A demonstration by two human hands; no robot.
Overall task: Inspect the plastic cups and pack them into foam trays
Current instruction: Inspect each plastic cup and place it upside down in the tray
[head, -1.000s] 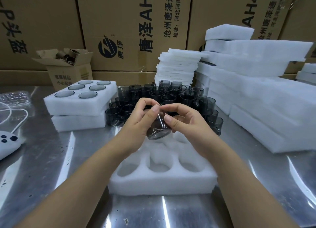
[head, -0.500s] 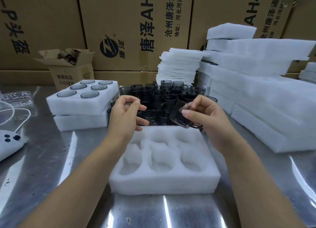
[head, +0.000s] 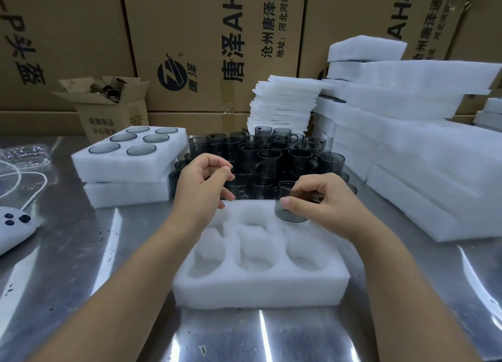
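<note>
Over pitted foam tray (head: 258, 288), smoky cup (head: 288, 212)

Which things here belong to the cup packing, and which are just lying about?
Job: grey cup held by right hand, empty foam tray, loose cups behind it, filled foam tray, stacked foam trays.
Lying about: small open carton, white cable, white button device, clear plastic packet.

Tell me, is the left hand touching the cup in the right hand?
Apart. In the head view, the left hand hovers beside the cup the right hand pinches, foam tray showing between.
</note>
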